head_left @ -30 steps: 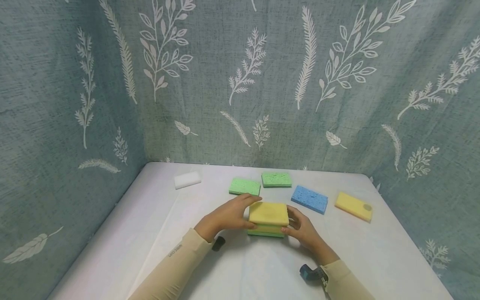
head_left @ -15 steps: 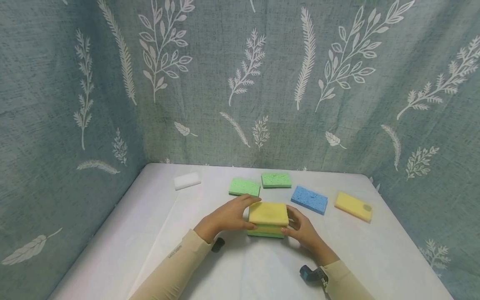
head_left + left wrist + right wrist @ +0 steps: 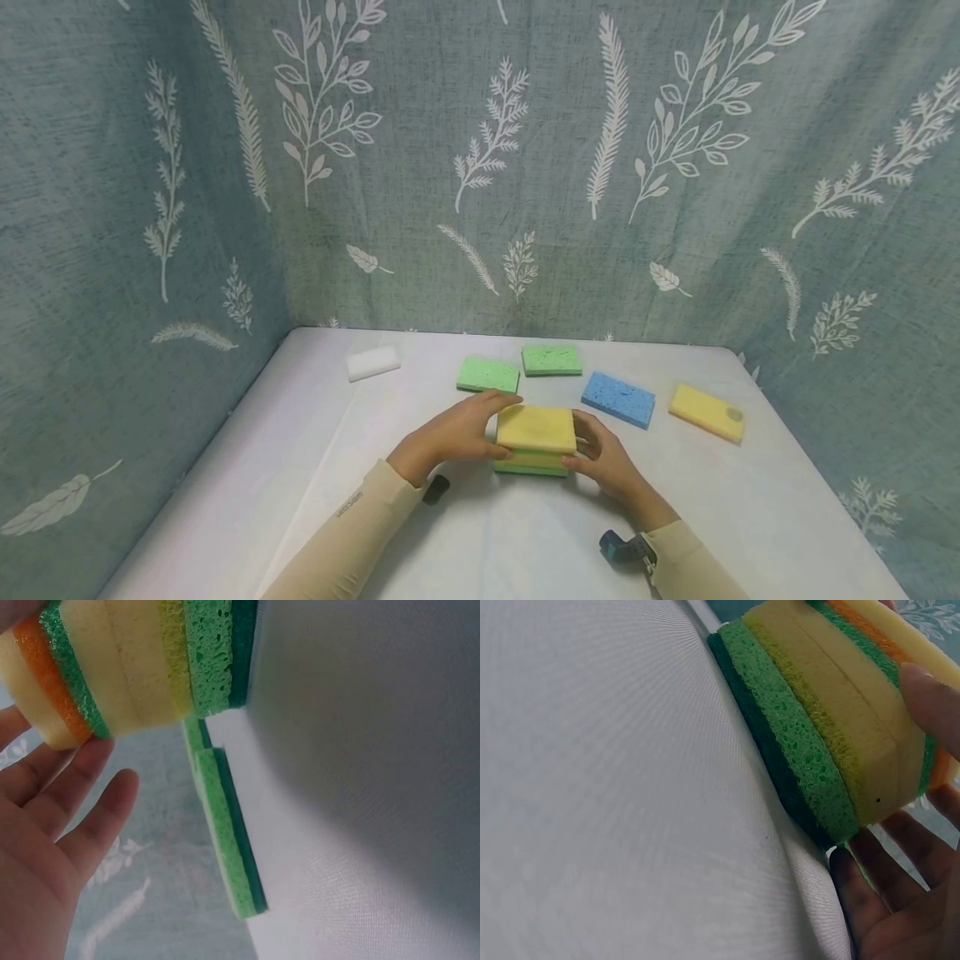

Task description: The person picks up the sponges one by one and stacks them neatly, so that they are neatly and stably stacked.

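In the head view a stack of sponges [image 3: 536, 430] stands on the white table, a yellow sponge on top. The left wrist view shows the layers of the stack [image 3: 142, 667]: a green sponge with a dark green face lowest, pale yellow foam with coloured scouring layers above. My left hand [image 3: 463, 429] holds the stack's left side, thumb at the front and fingers toward the back. On the opposite side my right hand [image 3: 609, 463] grips it, its thumb on the upper layers in the right wrist view and its other fingers [image 3: 870, 877] partly behind the stack.
Behind the stack lie two green sponges [image 3: 488, 375] [image 3: 552, 359]. To their right are a blue sponge [image 3: 618, 399] and a yellow sponge [image 3: 707, 412] with a dark round spot. A white block [image 3: 373, 362] lies at the back left. Patterned cloth [image 3: 420, 167] surrounds the table.
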`<state>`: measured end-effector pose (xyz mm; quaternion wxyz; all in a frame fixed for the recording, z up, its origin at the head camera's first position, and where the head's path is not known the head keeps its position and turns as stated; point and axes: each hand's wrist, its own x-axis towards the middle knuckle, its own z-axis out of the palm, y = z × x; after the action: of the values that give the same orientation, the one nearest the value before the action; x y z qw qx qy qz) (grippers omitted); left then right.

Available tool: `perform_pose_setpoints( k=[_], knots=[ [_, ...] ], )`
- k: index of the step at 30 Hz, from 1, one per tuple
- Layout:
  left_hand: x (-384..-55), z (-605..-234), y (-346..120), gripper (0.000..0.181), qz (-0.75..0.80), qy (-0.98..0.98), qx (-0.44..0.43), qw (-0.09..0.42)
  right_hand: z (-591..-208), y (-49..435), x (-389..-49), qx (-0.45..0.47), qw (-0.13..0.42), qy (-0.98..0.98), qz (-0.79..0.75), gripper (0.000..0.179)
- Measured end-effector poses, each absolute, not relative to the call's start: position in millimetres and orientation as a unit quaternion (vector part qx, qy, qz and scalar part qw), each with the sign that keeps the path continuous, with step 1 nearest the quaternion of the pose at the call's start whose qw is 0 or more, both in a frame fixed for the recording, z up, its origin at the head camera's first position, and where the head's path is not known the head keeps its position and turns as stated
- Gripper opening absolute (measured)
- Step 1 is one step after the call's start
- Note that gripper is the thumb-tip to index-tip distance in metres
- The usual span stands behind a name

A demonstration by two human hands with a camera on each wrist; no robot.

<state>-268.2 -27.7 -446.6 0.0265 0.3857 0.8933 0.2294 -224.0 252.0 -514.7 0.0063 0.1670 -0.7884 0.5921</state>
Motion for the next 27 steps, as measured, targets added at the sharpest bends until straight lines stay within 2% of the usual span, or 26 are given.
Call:
perform_pose_setpoints(
  k=[13,21,27],
  knots=[
    [-270.9,-447.4,-26.9,0.082,0.228,0.89,0.396,0.013,-513.4,254.2,-223.8,0.167,0.005,-0.785,0.596,0.08],
    [-273.2,-446.6,-35.0,0.088,0.224,0.895,0.384,0.033,-511.5,250.7,-223.9,0.17,-0.002,-0.77,0.614,0.086],
    [-279.3,-445.7,-45.0,0.092,0.224,0.891,0.393,0.041,-512.4,251.7,-224.3,0.196,0.023,-0.751,0.63,0.083]
  ],
)
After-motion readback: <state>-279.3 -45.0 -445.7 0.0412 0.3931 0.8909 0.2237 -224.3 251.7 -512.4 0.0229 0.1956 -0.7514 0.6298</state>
